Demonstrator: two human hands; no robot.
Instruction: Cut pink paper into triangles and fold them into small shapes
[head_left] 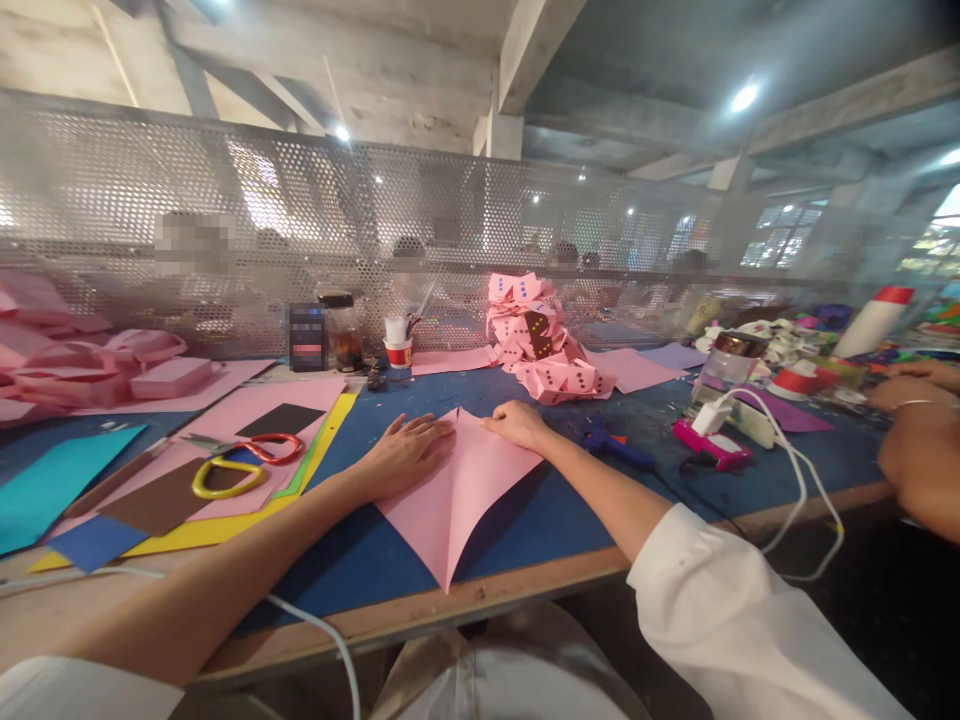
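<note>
The foremost sheet (484, 480) is plain pink, the counter (577, 530) blue with a brown edge. Pink folded papers (566, 380) carry dark and blue dots; a brown piece (538, 335) has yellow ones. The scissors (276, 450) pair red and yellow handles; the glue gun (621, 446) is blue.

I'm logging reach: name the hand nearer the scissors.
Left. The left hand rests on the pink sheet, to the right of the scissors; the right hand, at the sheet's other half, is farther right.
</note>
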